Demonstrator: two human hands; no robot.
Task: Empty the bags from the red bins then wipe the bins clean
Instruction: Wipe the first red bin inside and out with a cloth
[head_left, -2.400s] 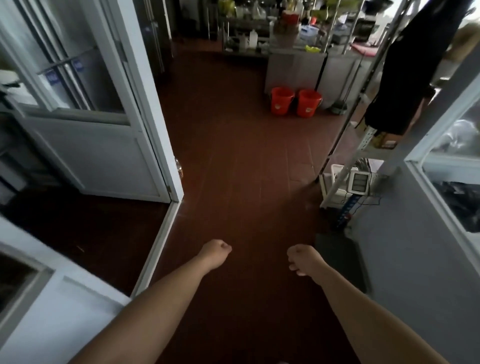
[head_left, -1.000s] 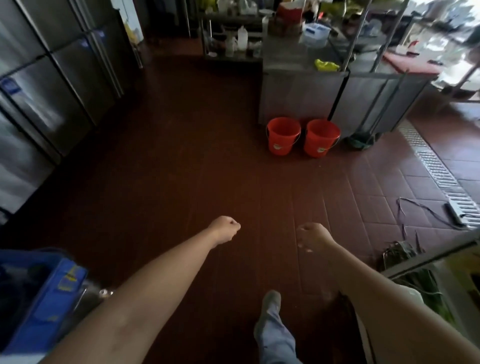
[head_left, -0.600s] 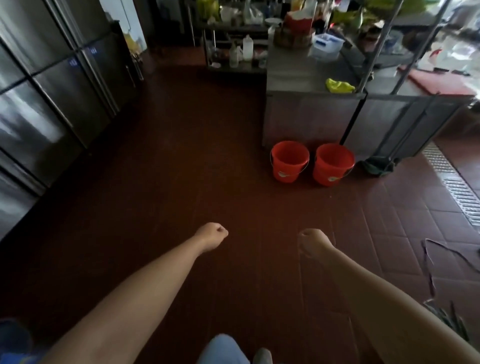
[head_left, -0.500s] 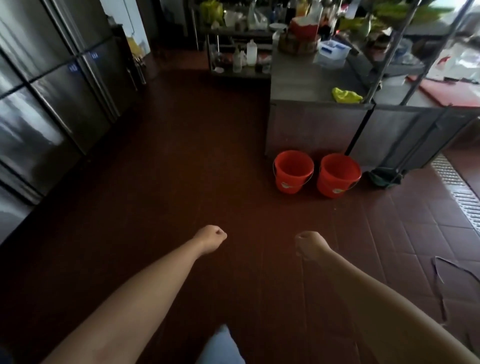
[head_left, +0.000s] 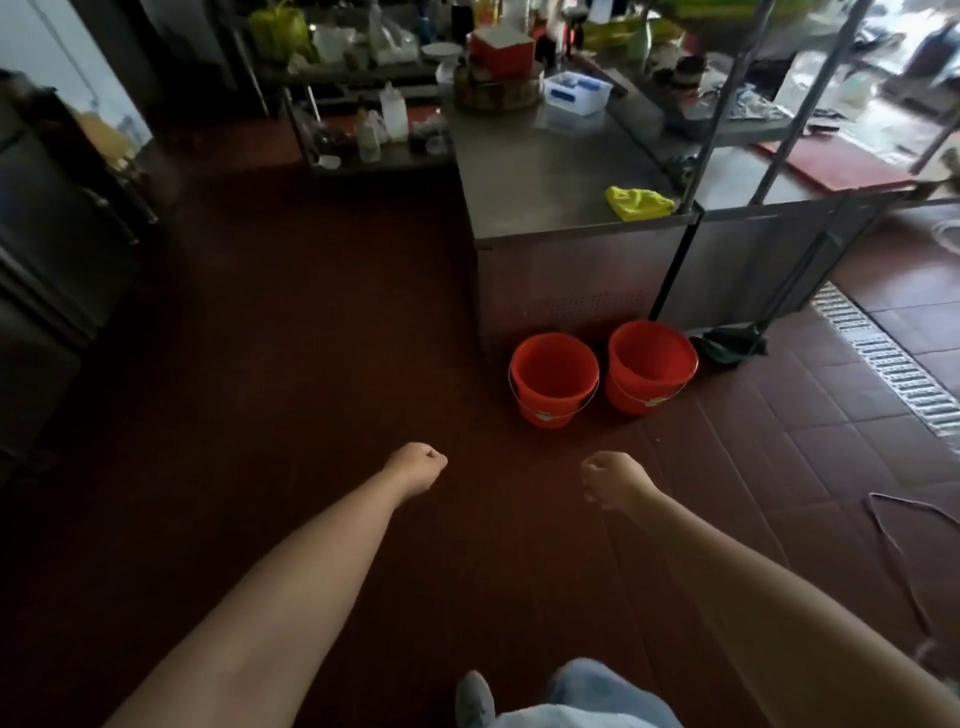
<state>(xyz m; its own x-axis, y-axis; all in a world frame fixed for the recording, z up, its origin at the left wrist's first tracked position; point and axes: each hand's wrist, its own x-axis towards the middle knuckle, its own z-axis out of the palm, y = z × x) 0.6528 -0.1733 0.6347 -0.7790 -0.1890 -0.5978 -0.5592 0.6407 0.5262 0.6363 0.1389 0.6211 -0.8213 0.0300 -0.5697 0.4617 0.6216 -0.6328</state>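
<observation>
Two red bins stand side by side on the brown tiled floor against a steel counter. The left red bin (head_left: 554, 379) and the right red bin (head_left: 650, 366) both have wire handles, and their insides look bare red from here. My left hand (head_left: 418, 468) and my right hand (head_left: 610, 486) are stretched out in front of me, each curled into a fist that holds nothing. Both hands are short of the bins, with open floor between.
A steel counter (head_left: 561, 208) rises behind the bins with a yellow cloth (head_left: 638, 202) near its front edge. A mop head (head_left: 730, 345) lies right of the bins. A floor drain grate (head_left: 893, 364) runs along the right. Dark fridges line the left.
I have walked through a doorway into the kitchen and toward the bins, which now appear larger and closer. Both fists have stayed curled and held out throughout.
</observation>
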